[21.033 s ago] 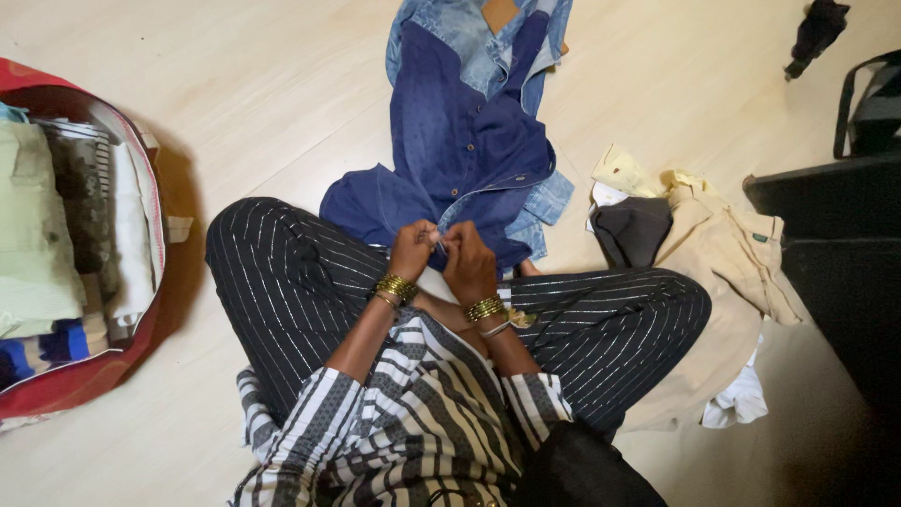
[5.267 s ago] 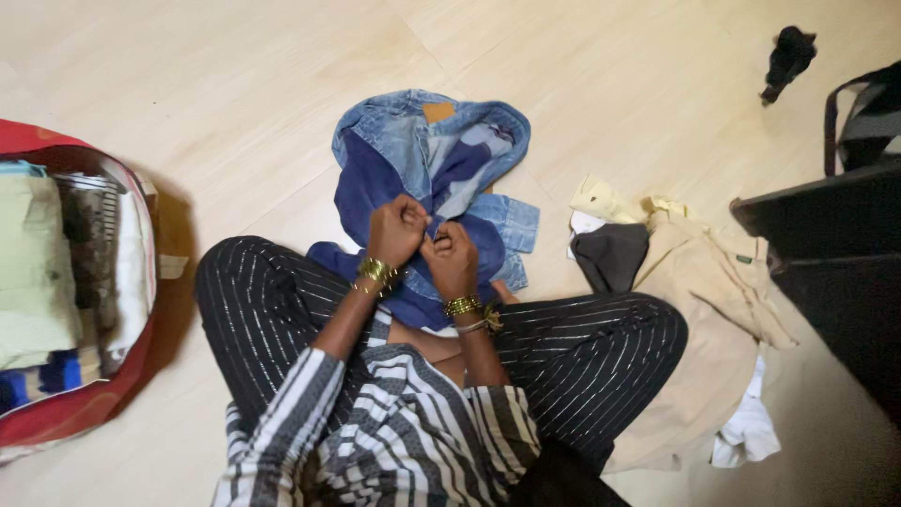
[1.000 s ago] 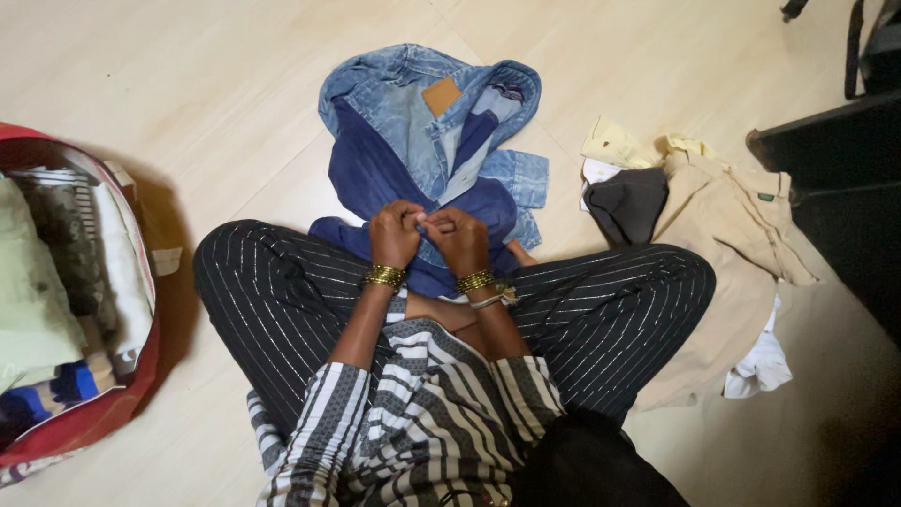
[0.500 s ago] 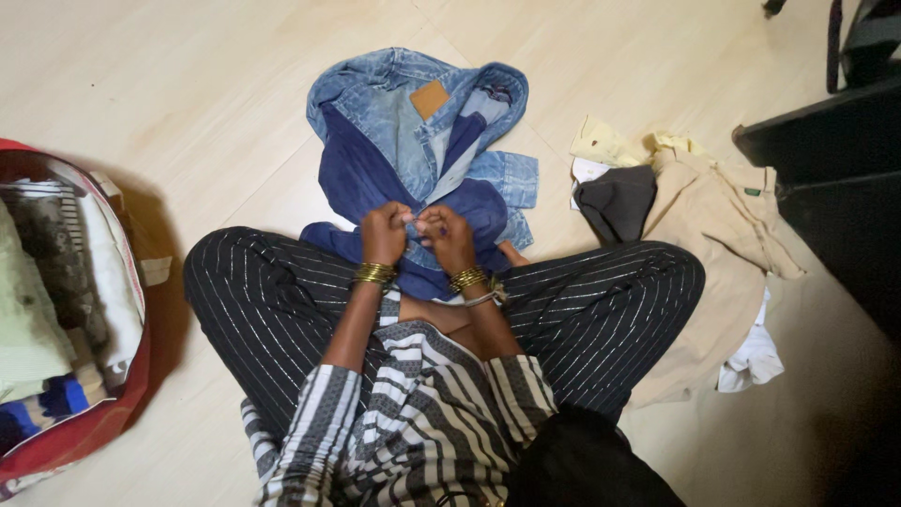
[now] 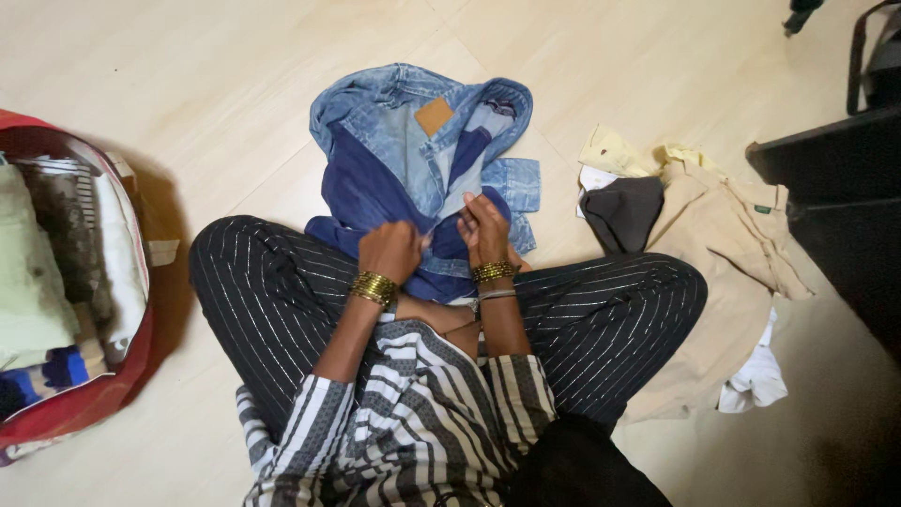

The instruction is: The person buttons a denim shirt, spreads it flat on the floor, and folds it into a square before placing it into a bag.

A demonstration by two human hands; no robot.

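Observation:
I sit cross-legged on a pale wooden floor. A dark blue shirt point(image 5: 361, 188) lies bunched in front of my knees, on top of light blue jeans point(image 5: 399, 117) with a tan patch. My left hand point(image 5: 390, 250) is closed on a fold of the blue shirt near its front edge. My right hand point(image 5: 483, 230) rests on the same shirt a little to the right, fingers together and pinching the cloth. Gold bangles sit on both wrists.
A red bag point(image 5: 89, 404) packed with folded clothes stands at the left. A heap of beige, dark grey and white clothes point(image 5: 723, 253) lies to the right. Black furniture point(image 5: 835, 188) fills the right edge.
My hands, held together at one spot on the shirt half a second ago, have drawn apart; the right hand now lies farther right. The bunched clothes have barely shifted.

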